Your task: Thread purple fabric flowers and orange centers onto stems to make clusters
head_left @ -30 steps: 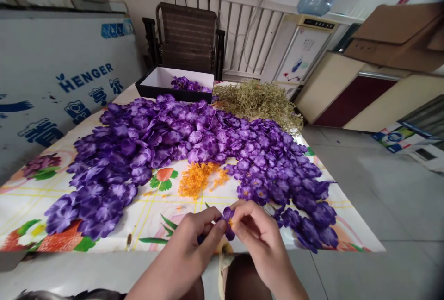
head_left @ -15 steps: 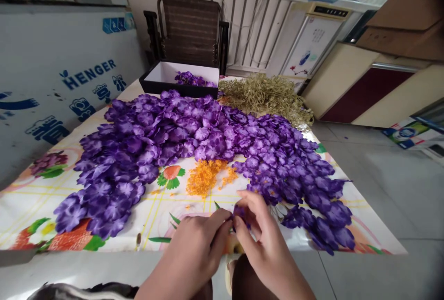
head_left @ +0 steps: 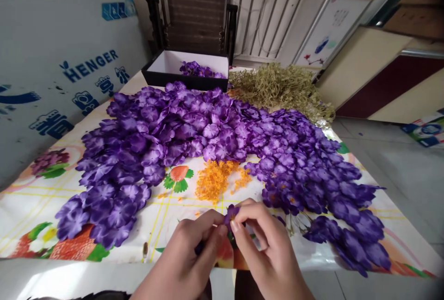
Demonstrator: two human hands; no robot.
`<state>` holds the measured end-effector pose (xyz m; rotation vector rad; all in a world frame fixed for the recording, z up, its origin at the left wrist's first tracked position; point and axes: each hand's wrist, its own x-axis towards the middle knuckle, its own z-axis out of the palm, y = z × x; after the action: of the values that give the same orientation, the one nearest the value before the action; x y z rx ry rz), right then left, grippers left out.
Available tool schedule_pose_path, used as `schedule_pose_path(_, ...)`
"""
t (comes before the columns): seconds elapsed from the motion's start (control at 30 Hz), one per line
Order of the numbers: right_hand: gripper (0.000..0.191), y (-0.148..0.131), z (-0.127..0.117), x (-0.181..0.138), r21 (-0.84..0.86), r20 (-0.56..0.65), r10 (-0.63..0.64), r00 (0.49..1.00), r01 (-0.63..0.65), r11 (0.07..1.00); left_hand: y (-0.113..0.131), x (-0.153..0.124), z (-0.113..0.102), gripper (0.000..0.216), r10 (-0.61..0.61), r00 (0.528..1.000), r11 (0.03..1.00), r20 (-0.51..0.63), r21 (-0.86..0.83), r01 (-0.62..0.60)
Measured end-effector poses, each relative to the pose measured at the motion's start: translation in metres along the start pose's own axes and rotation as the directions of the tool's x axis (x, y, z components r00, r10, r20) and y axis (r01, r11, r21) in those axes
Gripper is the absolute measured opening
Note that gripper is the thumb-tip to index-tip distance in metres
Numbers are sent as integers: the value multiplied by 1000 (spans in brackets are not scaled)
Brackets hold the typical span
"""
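Observation:
Between my two hands is a small purple artificial flower (head_left: 230,215), partly covered by fingers. My right hand (head_left: 265,235) pinches it between thumb and forefinger. My left hand (head_left: 194,244) is closed at the flower's left side, with a bit of purple showing under its fingers; how it grips is partly hidden. Just beyond the hands lies a small heap of orange flower centers (head_left: 215,182). A wide arc of loose purple petals (head_left: 194,124) curves around it. Right of my right hand, thin pale stems (head_left: 298,221) stick out by some purple flowers (head_left: 326,230).
A black box with white lining (head_left: 163,75) holds some purple flowers at the table's back. Beside it sits a tangled pile of green stems (head_left: 284,87). The table has a patterned cloth (head_left: 114,184). A chair (head_left: 194,13) stands behind, and a large printed carton (head_left: 69,59) at left.
The view has tilted down and shifted left. Both hands stay together, and more of the purple flower now shows between the fingertips.

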<state>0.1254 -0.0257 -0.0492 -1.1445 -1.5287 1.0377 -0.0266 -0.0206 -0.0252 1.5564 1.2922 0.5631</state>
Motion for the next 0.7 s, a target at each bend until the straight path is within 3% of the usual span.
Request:
schedule_pose_path(0.1, 15, -3, -2, 3, -38, 75, -1, 997, 4, 999, -2, 0, -2, 29, 1, 999, 999, 35, -46, 0)
schedule_pose_path(0.23, 13, -8, -5, -1, -14, 55, 21, 998, -21, 1000, 0, -3, -2, 18, 4, 996, 995, 90, -102, 5)
schedule_pose_path(0.4, 19, -14, -13, -12, -36, 53, -27, 998, 29, 999, 3, -8, 9, 25, 42, 995, 990, 96, -136, -28)
schedule_pose_path(0.57, 20, -17, -22, -17, -95, 2, -40, 999, 40, 995, 11, -5, 20, 28, 70, 993, 984, 94, -169, -53)
schedule_pose_path(0.7, 17, -14, -29, -17, 0, -74, 32, 997, -33, 999, 16, 1, 26, 29, 83, 991, 982, 102, -175, -64)
